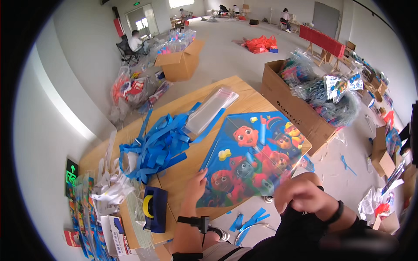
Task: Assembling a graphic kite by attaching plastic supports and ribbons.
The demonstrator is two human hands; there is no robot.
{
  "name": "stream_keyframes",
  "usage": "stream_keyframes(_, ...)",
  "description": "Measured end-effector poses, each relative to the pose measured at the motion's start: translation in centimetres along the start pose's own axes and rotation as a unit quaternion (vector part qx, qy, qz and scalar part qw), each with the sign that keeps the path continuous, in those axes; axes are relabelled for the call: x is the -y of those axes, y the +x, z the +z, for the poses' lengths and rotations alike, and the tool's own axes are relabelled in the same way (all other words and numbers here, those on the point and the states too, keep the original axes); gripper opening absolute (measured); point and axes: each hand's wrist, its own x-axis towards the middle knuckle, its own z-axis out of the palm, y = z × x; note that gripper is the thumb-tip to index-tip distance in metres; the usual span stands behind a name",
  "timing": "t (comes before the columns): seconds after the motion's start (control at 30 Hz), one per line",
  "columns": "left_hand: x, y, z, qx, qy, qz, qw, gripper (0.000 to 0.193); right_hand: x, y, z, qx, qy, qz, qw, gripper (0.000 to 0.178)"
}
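Observation:
A blue kite [244,152], printed with colourful cartoon figures, lies over the right part of the wooden table [174,200] and reaches past its near edge. At the kite's lower left edge, my left hand [196,187] pinches the sheet between thumb and fingers. My right hand [300,195] is curled beside the kite's lower right edge, smeared by motion; whether it holds anything I cannot tell. Left of the kite lies a tangled heap of blue ribbons [159,141]. A stack of clear plastic bags [211,111] rests against the ribbons.
A blue tape dispenser [156,209] stands near the table's left side, beside thin pale sticks [138,213]. A large cardboard box [291,104] full of bagged goods adjoins the far right. Another carton [180,63] stands beyond the table. Blue ribbon scraps [252,219] lie below the near edge.

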Motion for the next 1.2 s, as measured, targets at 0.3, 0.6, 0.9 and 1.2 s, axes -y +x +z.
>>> stream_keyframes(0.3,1.3,-5.7,-2.5,-0.034,0.117,-0.157,0.98,0.04,13.8,-0.4,3.1,0.126,0.185,-0.423,0.878,0.054)
stream_keyframes(0.6,2.1,-5.6,-3.0,-0.067,0.01,-0.167,0.984,0.027,18.1,-6.8,5.8,-0.028,0.155,-0.47,0.869,0.065)
stream_keyframes(0.9,0.1,-5.1,-4.2,-0.075,0.014,-0.116,0.99,0.023,21.0,-9.0,5.9,-0.027,0.109,-0.496,0.861,0.065)
stream_keyframes(1.2,-2.7,-4.8,-4.9,-0.146,0.087,-0.079,0.982,0.012,22.5,-10.6,6.0,-0.045,0.077,-0.527,0.845,0.063)
